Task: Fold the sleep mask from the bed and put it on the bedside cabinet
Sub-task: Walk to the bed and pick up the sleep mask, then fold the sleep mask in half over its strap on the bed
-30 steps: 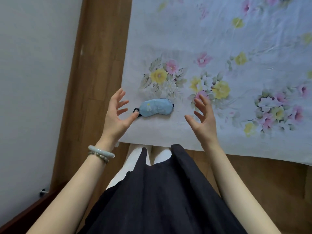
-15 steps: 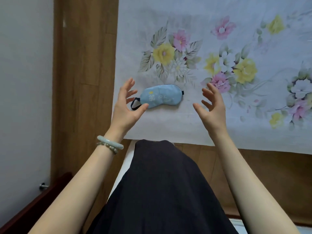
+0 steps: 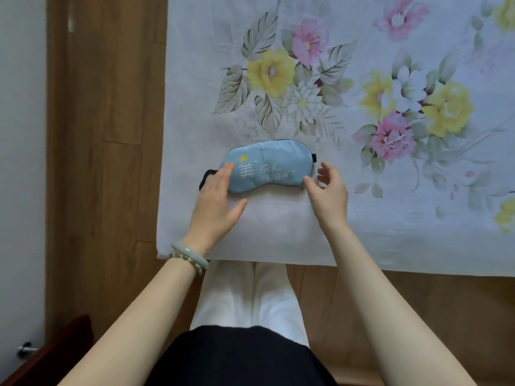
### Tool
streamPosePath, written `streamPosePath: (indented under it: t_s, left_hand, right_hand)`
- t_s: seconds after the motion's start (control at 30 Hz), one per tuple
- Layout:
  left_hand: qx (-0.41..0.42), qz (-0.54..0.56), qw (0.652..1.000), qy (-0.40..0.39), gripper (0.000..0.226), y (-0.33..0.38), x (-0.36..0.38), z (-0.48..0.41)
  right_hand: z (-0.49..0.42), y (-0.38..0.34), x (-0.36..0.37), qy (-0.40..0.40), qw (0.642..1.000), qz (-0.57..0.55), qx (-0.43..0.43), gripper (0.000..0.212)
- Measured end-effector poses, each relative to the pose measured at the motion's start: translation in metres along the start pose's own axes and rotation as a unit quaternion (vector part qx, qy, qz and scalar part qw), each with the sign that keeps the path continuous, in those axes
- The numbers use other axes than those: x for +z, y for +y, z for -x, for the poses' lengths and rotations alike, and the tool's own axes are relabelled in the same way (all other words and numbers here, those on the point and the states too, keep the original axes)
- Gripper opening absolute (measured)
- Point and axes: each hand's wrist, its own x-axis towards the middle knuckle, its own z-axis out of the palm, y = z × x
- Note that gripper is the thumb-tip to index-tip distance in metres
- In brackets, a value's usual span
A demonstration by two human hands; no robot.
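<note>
Fingers (image 3: 225,174) of the left hand (image 3: 216,203) lie spread and flat, their tips resting on the left end of the sleep mask (image 3: 267,165), with nothing pinched between them; the right hand (image 3: 328,193) is loosely curled with its fingers apart, thumb tip just beside the mask's lower right corner and seemingly not yet touching it. The mask lies flat and unfolded, printed side up, near the front edge of the bed (image 3: 278,240), on the flowered sheet (image 3: 362,65). Its black strap (image 3: 206,176) loops out from under the left hand toward the sheet's left edge. From here the fold looks most likely to fail through a poor grip: the padded cloth is probably smooth, so a press from one side could slide the whole mask across the sheet instead of bending it. If the right hand lifts its end without the left holding firm, the halves may meet askew. The loose strap could catch under the palm or get trapped in the fold, leaving a lumpy bundle that springs open. A padded mask also tends to unfold once released, so it may open while carried. The bedside cabinet cannot be picked out for certain in this view.
</note>
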Motion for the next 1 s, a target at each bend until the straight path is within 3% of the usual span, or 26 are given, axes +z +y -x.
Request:
streamPosePath:
  t_s: [0.13, 0.33, 0.4, 0.47, 0.57, 0.63, 0.67, 0.87, 1.0]
  left_hand:
    - [-0.005, -0.136, 0.988, -0.066, 0.081, -0.010, 0.027, -0.002]
    - [-0.032, -0.176, 0.982, -0.064, 0.078, -0.006, 0.034, -0.002]
    - [-0.050, -0.103, 0.993, -0.034, 0.071, 0.008, 0.027, -0.003]
    - [-0.065, 0.045, 0.997, -0.003, 0.062, 0.028, 0.016, -0.004]
    - [-0.100, 0.287, 0.953, 0.010, 0.047, 0.066, -0.005, -0.004]
    - [-0.123, 0.384, 0.914, 0.035, 0.026, 0.083, -0.018, -0.005]
    - [-0.132, 0.408, 0.902, 0.052, 0.016, 0.089, -0.024, -0.005]
    - [-0.247, 0.483, 0.835, 0.096, 0.016, 0.093, -0.054, -0.008]
    - [-0.199, 0.502, 0.841, 0.028, 0.019, 0.099, -0.068, -0.006]
  right_hand:
    - [-0.015, 0.003, 0.012, -0.002, 0.997, -0.073, 0.027, 0.039]
    - [-0.019, -0.009, 0.015, 0.017, 0.995, -0.096, 0.020, 0.020]
    - [-0.010, -0.019, 0.012, 0.017, 0.994, -0.111, -0.007, 0.012]
    - [0.005, -0.031, 0.010, 0.009, 0.992, -0.115, -0.042, 0.015]
    - [0.036, -0.049, 0.014, -0.025, 0.989, -0.114, -0.086, 0.013]
    - [0.057, -0.059, 0.019, -0.054, 0.985, -0.108, -0.126, 0.008]
    - [0.067, -0.062, 0.022, -0.065, 0.982, -0.108, -0.143, 0.008]
    - [0.091, -0.081, 0.016, -0.161, 0.958, -0.131, -0.197, 0.019]
    - [0.065, -0.080, -0.019, -0.067, 0.967, -0.214, -0.122, 0.031]
